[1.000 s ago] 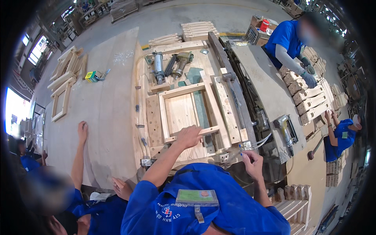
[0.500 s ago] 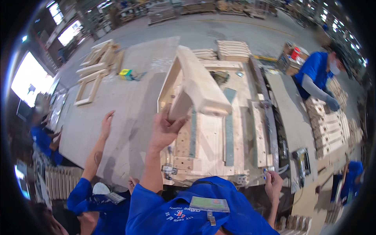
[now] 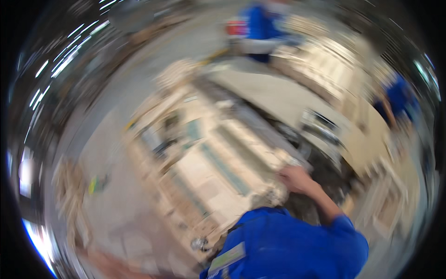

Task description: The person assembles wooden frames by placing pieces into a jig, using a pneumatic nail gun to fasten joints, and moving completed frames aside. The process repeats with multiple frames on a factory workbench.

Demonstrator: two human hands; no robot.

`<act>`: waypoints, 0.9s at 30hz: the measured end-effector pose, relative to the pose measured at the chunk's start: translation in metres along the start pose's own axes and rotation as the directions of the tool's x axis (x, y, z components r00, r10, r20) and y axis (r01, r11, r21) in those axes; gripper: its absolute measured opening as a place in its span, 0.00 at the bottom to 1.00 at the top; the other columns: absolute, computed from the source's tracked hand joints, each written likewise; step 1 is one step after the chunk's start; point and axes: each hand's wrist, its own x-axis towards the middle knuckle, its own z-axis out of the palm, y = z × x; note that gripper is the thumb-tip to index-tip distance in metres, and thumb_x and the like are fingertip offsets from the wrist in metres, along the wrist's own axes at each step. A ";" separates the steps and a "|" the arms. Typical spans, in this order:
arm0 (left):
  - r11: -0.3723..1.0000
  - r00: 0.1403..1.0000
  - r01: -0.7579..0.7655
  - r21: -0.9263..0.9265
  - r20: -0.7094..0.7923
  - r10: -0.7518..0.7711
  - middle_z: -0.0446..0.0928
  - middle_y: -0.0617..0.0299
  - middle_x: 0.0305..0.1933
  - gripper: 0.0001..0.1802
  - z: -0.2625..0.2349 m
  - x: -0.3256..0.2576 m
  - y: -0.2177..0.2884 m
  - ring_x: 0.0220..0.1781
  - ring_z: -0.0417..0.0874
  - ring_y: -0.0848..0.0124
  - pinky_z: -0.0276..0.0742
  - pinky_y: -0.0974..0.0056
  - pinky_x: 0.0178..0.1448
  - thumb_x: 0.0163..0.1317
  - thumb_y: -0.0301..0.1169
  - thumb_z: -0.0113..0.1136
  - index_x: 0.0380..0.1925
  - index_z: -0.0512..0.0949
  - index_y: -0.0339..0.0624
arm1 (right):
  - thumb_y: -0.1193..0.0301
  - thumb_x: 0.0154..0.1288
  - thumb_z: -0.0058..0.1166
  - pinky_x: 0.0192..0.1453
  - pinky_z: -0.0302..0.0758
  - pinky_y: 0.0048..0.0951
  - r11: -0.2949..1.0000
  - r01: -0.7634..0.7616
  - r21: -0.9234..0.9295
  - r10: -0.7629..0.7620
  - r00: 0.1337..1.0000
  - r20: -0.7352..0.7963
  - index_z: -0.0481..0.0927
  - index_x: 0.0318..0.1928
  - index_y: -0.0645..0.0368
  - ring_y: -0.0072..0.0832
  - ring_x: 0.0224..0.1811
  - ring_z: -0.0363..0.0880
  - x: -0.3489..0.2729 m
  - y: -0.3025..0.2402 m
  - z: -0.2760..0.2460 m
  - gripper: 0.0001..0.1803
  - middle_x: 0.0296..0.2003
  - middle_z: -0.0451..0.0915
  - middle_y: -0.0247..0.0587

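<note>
My right hand is closed at the front right corner of a wooden jig. What its fingers grip, if anything, is hidden by blur. Two green strips run along the jig's bed, with a pale board between them. A metal fitting sits at its near left corner. At the lower left a smeared bare forearm reaches toward a pile of wooden frames; whether it is mine or a co-worker's is unclear. The angled wooden piece from before is not recognisable now.
A dark rail borders the jig's right side. Beyond it a metal tool lies on a tan surface. Stacked wooden parts stand by a person in blue. A small yellow-green box rests left of the jig.
The view has swung right and tilted, smearing everything. Half a second ago my left hand held an angled wooden piece over the jig. My right hand is now against the jig's corner.
</note>
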 end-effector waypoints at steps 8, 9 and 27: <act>0.981 0.953 -0.185 -0.051 -0.254 0.167 0.84 0.40 0.59 0.22 -0.006 0.023 0.102 0.60 0.85 0.45 0.79 0.35 0.64 0.76 0.39 0.68 0.58 0.83 0.31 | 0.64 0.72 0.60 0.50 0.84 0.47 0.975 -0.027 0.221 0.089 0.957 -0.276 0.87 0.51 0.54 0.50 0.46 0.87 -0.035 0.027 -0.004 0.13 0.43 0.87 0.47; 0.975 0.939 -0.215 -0.063 -0.288 0.189 0.84 0.40 0.59 0.22 -0.009 0.024 0.107 0.61 0.85 0.44 0.78 0.33 0.64 0.76 0.40 0.68 0.58 0.83 0.31 | 0.59 0.73 0.59 0.53 0.85 0.47 0.952 -0.176 0.249 0.244 0.930 -0.274 0.89 0.52 0.51 0.48 0.49 0.89 -0.050 0.036 -0.016 0.15 0.47 0.89 0.44; 0.825 0.843 -0.511 -0.241 0.049 0.536 0.88 0.53 0.60 0.24 0.025 -0.035 0.298 0.60 0.89 0.56 0.84 0.56 0.67 0.73 0.44 0.71 0.63 0.85 0.42 | 0.46 0.69 0.59 0.66 0.80 0.53 0.258 -0.852 0.455 0.871 0.002 -0.491 0.89 0.57 0.56 0.60 0.60 0.85 -0.316 0.265 -0.137 0.29 0.53 0.88 0.62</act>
